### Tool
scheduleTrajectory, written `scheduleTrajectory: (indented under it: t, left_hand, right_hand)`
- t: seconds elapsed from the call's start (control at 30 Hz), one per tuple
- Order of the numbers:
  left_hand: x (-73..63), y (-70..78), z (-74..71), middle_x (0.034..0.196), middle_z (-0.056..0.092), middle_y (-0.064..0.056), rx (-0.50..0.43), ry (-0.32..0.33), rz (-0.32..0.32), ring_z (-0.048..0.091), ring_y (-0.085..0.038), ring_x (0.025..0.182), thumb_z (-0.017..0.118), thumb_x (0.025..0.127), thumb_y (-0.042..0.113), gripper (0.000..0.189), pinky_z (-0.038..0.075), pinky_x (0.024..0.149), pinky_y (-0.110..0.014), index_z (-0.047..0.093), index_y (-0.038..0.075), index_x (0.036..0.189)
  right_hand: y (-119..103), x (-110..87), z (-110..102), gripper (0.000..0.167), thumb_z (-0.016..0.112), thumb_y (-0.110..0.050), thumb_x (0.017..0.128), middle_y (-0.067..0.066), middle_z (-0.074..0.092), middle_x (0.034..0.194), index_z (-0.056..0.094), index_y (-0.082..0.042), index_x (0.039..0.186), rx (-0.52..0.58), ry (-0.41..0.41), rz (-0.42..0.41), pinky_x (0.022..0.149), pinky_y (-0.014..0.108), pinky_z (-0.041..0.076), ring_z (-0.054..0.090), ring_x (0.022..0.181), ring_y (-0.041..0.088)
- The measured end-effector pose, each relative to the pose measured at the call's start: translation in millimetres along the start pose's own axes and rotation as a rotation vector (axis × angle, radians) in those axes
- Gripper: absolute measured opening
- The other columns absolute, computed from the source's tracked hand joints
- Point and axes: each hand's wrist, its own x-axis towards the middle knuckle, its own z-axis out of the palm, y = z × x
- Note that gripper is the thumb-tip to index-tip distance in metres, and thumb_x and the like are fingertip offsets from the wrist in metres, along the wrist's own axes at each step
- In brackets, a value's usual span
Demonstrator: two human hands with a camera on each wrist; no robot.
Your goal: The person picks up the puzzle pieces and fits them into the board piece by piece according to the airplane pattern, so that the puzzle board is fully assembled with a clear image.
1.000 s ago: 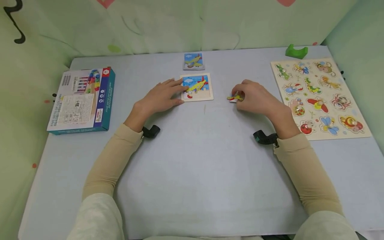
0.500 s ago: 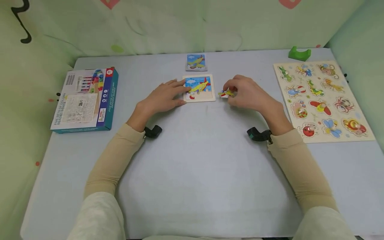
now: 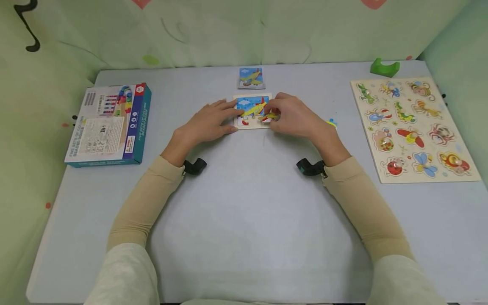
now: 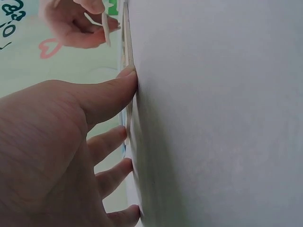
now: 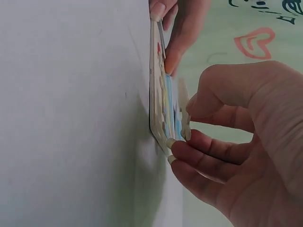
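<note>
A small wooden airplane jigsaw puzzle (image 3: 248,126) lies flat in its pale frame near the back middle of the table. My left hand (image 3: 207,122) rests at its left side, fingers spread and fairly straight, with the thumb (image 4: 111,97) against the frame's near edge. Over the right part of the puzzle, my right hand (image 3: 296,117) pinches a yellow puzzle piece (image 3: 272,115) between thumb and fingers. The right wrist view shows that piece (image 5: 185,125) held tilted just above the frame, with two other fingertips at the frame's corner.
Behind the puzzle lies a small airplane picture (image 3: 251,78). Another blue-and-yellow piece (image 3: 331,122) shows past my right wrist. A bead toy box (image 3: 108,125) is at left. At right are an insect puzzle board (image 3: 415,129) and a green curved block (image 3: 384,67).
My right hand has moved left with the puzzle piece, from the table beside the frame to over its right part. A second piece has come into view behind it. My left hand stays put.
</note>
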Motion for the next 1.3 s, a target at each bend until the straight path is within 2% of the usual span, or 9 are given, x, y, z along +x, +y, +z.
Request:
scheduleTrajectory:
  t: [0.4, 0.67, 0.97, 1.3]
  left_hand:
    - [0.9, -0.9, -0.5, 0.168, 0.018, 0.001, -0.002, 0.012, 0.017, 0.014, -0.029, 0.156, 0.055, 0.1, 0.046, 0.06, 0.018, 0.122, -0.062, 0.037, 0.029, 0.155]
    - [1.7, -0.4, -0.7, 0.168, 0.018, 0.0, 0.008, 0.005, 0.013, 0.014, -0.031, 0.156, 0.055, 0.1, 0.045, 0.06, 0.018, 0.122, -0.062, 0.037, 0.028, 0.155]
    - [1.0, 0.3, -0.7, 0.168, 0.019, 0.0, 0.012, -0.005, -0.002, 0.013, -0.03, 0.156, 0.054, 0.1, 0.045, 0.06, 0.016, 0.122, -0.063, 0.036, 0.028, 0.155]
    - [0.5, -1.7, 0.5, 0.168, 0.019, -0.001, 0.012, 0.001, 0.005, 0.014, -0.03, 0.156, 0.054, 0.1, 0.046, 0.06, 0.017, 0.122, -0.062, 0.036, 0.028, 0.155]
  right_hand:
    - [-19, 14.7, 10, 0.028, 0.058, -0.006, 0.084, 0.011, 0.055, 0.104, 0.07, -0.006, 0.109, -0.048, -0.018, -0.083, 0.076, 0.035, 0.042, 0.049, 0.088, 0.025]
    - [-19, 17.4, 16, 0.03, 0.055, -0.002, 0.084, 0.011, 0.056, 0.106, 0.071, -0.007, 0.11, -0.063, -0.006, -0.105, 0.079, 0.036, 0.044, 0.051, 0.089, 0.026]
    - [-19, 19.1, 20, 0.031, 0.055, 0.003, 0.086, 0.011, 0.058, 0.103, 0.072, -0.007, 0.11, -0.077, 0.011, -0.175, 0.079, 0.034, 0.043, 0.05, 0.09, 0.024]
    - [-18, 19.4, 21, 0.034, 0.051, 0.004, 0.091, 0.011, 0.059, 0.108, 0.074, -0.006, 0.113, -0.018, -0.007, -0.139, 0.086, 0.038, 0.047, 0.053, 0.097, 0.025]
